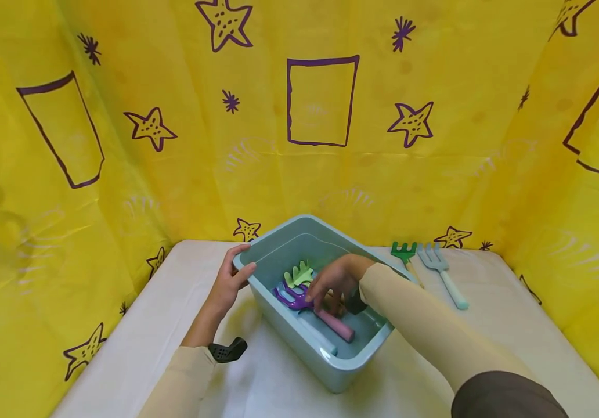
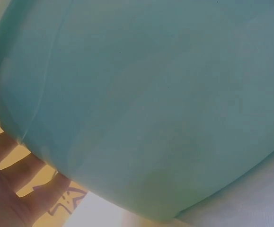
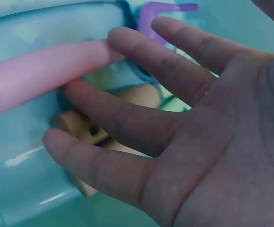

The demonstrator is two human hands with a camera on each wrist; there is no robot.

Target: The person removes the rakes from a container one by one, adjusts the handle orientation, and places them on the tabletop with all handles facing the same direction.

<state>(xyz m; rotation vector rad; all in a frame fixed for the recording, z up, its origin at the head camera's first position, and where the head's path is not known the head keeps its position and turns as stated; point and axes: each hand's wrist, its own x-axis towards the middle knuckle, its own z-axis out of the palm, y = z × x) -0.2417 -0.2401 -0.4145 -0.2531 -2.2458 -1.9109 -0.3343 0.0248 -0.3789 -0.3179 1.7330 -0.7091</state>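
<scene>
While at one bin, two hands: left curled over rim, right empty, spread by one pink handle.

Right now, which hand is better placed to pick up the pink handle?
The right, I'd say. The right hand is inside the bin, fingers spread close to the pink handle, while the left hand holds the bin's rim and would have to let go first.
</scene>
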